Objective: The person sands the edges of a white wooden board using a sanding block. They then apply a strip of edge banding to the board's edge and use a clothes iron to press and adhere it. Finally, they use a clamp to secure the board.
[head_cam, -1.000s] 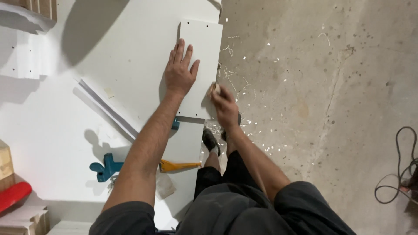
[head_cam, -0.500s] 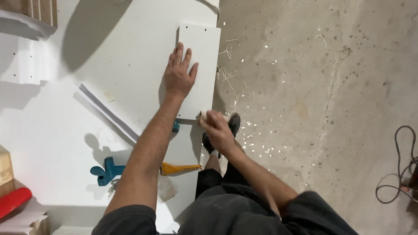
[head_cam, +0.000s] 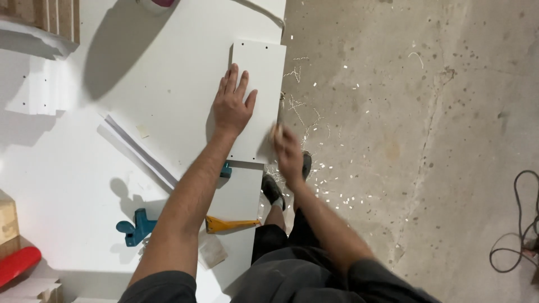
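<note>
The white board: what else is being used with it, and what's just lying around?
In use: small white board, left hand flat on it, right hand with a small block at its edge.
Lying about: teal clamp, yellow tool, red thing, cable.

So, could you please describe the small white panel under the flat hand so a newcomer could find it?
Start at the big white worktable and go to its edge beside the concrete floor. There the small white panel lies, pressed by the left hand. Unlike neighbouring boards, it is short, rectangular, with tiny corner holes.
</note>
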